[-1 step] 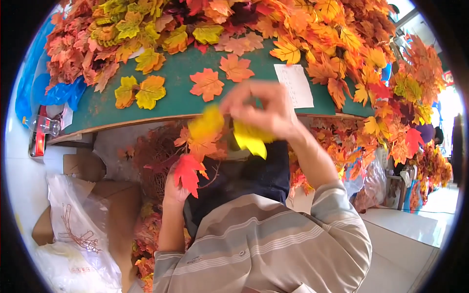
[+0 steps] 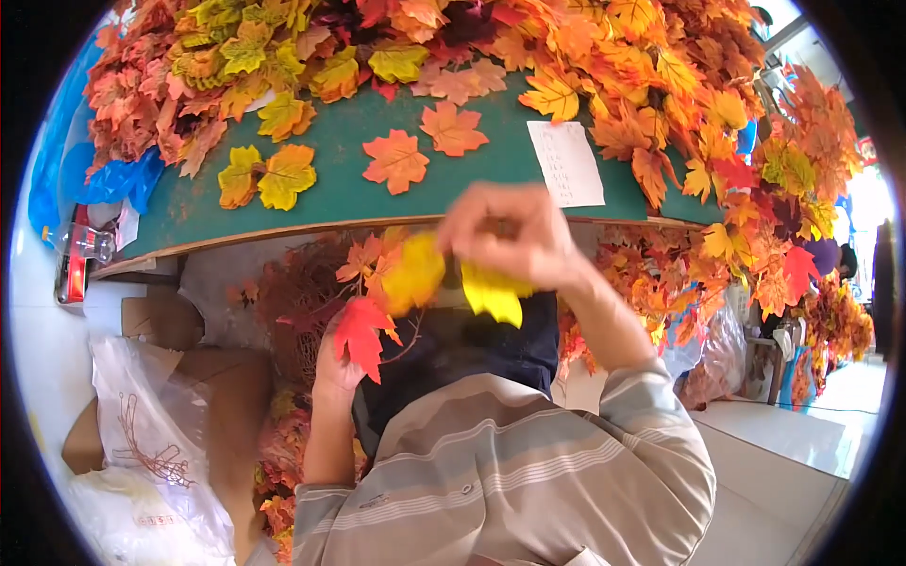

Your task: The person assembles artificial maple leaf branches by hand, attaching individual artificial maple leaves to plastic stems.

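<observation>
My left hand [image 2: 335,366] is closed around the lower part of an artificial maple branch [image 2: 412,338], its fingers partly behind a red leaf [image 2: 360,337]. Orange leaves [image 2: 362,260] spread from the upper part of that branch. In front of the table edge, my right hand [image 2: 517,236] pinches a pair of yellow artificial maple leaves. One yellow leaf [image 2: 413,274] overlaps the branch's orange leaves, blurred by motion; the other yellow leaf [image 2: 494,298] hangs under my right palm. The pinched spot itself is hidden by the fingers.
Across the green table [image 2: 330,193] lie two orange leaves [image 2: 396,162], a yellow-orange pair [image 2: 286,177] and a paper sheet [image 2: 568,168]. Leaf heaps [image 2: 613,57] line its far side. A plastic bottle [image 2: 83,241] is at left, above a plastic bag [image 2: 151,406] with brown stems.
My right hand has come slightly down toward my body, bringing the yellow leaves lower and right. My left hand keeps the branch in nearly the same place.
</observation>
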Available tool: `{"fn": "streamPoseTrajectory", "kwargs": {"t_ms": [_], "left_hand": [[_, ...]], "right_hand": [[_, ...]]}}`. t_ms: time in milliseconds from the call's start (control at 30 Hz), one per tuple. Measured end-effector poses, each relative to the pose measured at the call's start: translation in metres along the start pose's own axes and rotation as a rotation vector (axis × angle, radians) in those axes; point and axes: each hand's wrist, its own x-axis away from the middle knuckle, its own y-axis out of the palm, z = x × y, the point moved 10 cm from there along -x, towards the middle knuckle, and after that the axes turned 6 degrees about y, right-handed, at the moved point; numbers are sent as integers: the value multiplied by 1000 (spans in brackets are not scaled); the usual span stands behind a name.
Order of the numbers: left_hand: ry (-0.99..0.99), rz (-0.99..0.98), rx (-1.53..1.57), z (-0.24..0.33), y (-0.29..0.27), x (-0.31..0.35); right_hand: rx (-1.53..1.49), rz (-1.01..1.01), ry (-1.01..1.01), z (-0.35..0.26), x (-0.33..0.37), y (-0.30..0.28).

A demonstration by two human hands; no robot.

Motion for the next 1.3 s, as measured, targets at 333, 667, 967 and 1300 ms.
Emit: {"fn": "streamPoseTrajectory", "kwargs": {"t_ms": [333,667,967,1300], "left_hand": [[76,-62,-367,-15,41,1],[351,-183,-1379,-13,83,7],[134,37,-766,-18,40,3],[195,-146,-508,-48,98,7]], "right_hand": [[-67,-44,291,66,88,34],[87,-385,-55,30,47,100],[85,-187,28,55,53,76],[55,-246,-314,-8,23,92]]}}
